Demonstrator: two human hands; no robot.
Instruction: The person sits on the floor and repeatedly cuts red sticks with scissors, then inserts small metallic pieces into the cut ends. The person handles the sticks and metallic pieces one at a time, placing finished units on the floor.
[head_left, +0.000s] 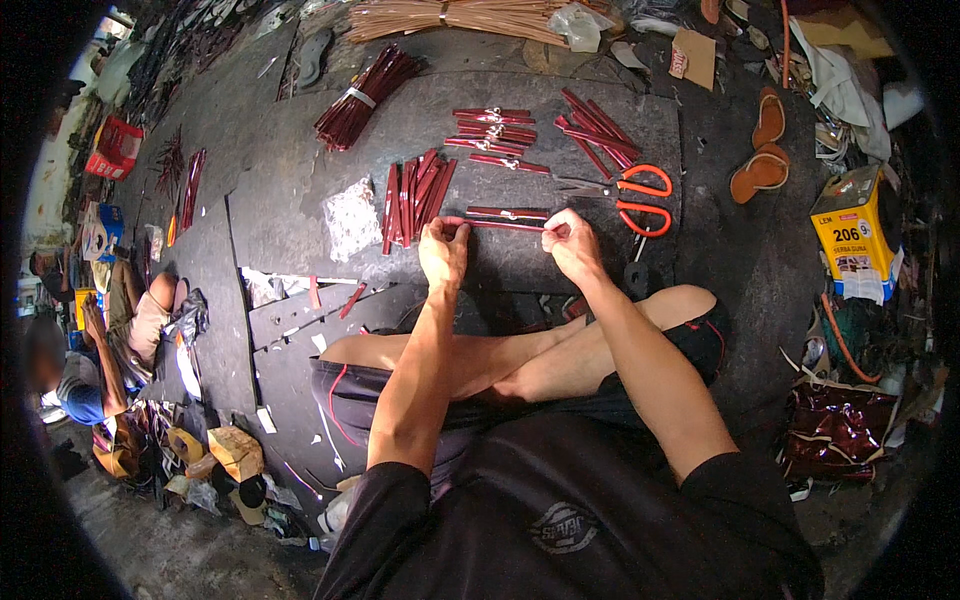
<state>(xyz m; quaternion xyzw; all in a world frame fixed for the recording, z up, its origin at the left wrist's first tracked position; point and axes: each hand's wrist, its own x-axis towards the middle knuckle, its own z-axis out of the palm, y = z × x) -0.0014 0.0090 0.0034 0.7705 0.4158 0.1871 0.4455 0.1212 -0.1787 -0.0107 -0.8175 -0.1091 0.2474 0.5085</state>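
Observation:
A narrow, glossy dark red strip (506, 226) is stretched level in front of me. My left hand (445, 255) pinches its left end, and my right hand (573, 246) is closed on the right end. Just beyond it lies a similar strip with a small shiny fitting (508, 213). Further off, several such strips with metal fittings (495, 132) are stacked in a row. Left of these is a loose pile of plain red strips (415, 195), beside a clear bag of small pale pieces (352, 220). Orange-handled scissors (640, 200) lie open to the right of my right hand.
More red strips (603, 130) lie at the far right, and a tied bundle (368, 97) at the far left. Brown sandals (765, 150) and a yellow box (855, 235) are on the right. Another person (100, 350) sits at the left, near scattered scraps.

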